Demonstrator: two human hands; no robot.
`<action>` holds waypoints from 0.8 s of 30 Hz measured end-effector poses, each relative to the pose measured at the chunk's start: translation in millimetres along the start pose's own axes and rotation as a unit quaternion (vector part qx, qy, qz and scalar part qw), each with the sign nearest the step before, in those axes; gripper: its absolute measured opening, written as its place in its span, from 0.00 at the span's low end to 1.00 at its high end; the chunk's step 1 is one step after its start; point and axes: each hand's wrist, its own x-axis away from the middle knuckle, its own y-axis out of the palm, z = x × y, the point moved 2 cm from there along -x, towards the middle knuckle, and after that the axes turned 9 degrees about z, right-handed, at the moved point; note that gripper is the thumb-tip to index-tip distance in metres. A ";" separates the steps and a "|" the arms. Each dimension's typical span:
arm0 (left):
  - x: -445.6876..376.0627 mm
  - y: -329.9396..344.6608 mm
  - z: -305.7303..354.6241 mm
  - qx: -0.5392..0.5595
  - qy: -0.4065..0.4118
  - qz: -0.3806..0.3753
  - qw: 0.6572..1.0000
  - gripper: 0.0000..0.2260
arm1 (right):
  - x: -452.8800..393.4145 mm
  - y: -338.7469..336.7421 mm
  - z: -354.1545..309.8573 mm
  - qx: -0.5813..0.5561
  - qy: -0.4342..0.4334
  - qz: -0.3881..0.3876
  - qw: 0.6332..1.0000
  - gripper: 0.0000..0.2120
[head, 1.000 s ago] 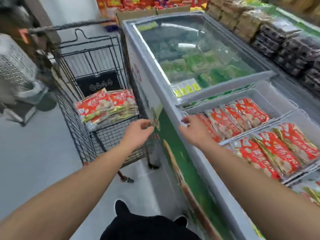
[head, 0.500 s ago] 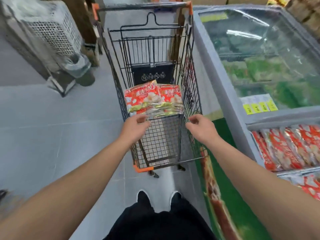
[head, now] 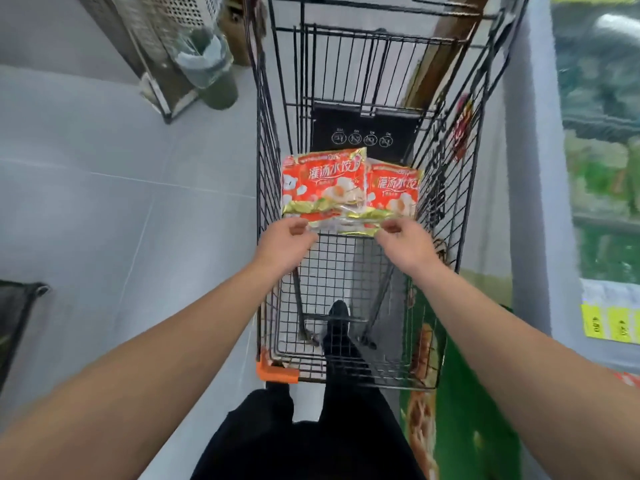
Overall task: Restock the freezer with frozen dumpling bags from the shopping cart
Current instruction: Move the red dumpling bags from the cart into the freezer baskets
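Two red dumpling bags lie side by side on the wire floor of the black shopping cart (head: 269, 140), stacked on more bags underneath. The left bag (head: 322, 185) overlaps the right bag (head: 396, 194). My left hand (head: 285, 245) reaches into the cart and pinches the near golden edge of the left bag. My right hand (head: 407, 245) pinches the near edge of the right bag. The chest freezer (head: 526, 174) stands right of the cart, and only its grey wall and glass lid (head: 599, 98) show.
A green bin with a bag liner (head: 213, 76) and a white perforated rack (head: 162, 26) stand on the grey floor at the far left. A black basket corner (head: 15, 313) sits at the left edge. Yellow price tags (head: 609, 323) hang on the freezer rim.
I have turned from the freezer to face the cart. Both hands moved forward from the cart's near end into the basket and reached the near edges of the bags.
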 end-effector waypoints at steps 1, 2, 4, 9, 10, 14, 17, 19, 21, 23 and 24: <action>-15.1 7.6 2.8 -0.007 -0.013 0.003 1.000 0.19 | -19.2 2.6 3.0 0.001 0.006 -0.012 1.000 0.19; -27.8 13.9 4.8 -0.015 -0.026 0.008 1.000 0.19 | -35.1 5.8 6.2 0.004 0.011 -0.021 1.000 0.19; -50.6 24.2 6.3 -0.023 -0.056 0.017 0.998 0.19 | -63.0 14.0 11.7 0.010 0.025 -0.039 0.999 0.19; -106.6 55.8 -2.3 -0.009 -0.117 0.040 0.992 0.17 | -129.9 51.2 34.3 0.004 0.051 -0.082 0.995 0.18; -115.7 61.5 -6.4 -0.006 -0.125 0.046 0.991 0.16 | -140.7 59.2 39.1 0.000 0.060 -0.086 0.994 0.17; -152.1 85.1 -30.0 0.009 -0.165 0.067 0.984 0.18 | -190.8 91.8 51.1 -0.029 0.103 -0.089 0.990 0.14; -172.8 95.8 -46.9 0.016 -0.185 0.069 0.980 0.21 | -231.2 106.5 55.5 -0.056 0.135 -0.040 0.989 0.07; -184.6 98.2 -56.9 0.025 -0.200 0.081 0.976 0.21 | -253.9 119.3 55.1 -0.074 0.139 0.002 0.987 0.11; -195.9 99.1 -65.5 0.027 -0.221 0.093 0.971 0.20 | -266.9 133.3 52.3 -0.083 0.135 0.031 0.987 0.12; -205.1 101.9 -71.8 0.026 -0.230 0.099 0.968 0.17 | -269.7 141.9 52.4 -0.093 0.129 0.032 0.987 0.10; -209.1 104.4 -74.5 0.018 -0.230 0.102 0.968 0.17 | -268.6 142.0 56.5 -0.106 0.129 0.031 0.985 0.10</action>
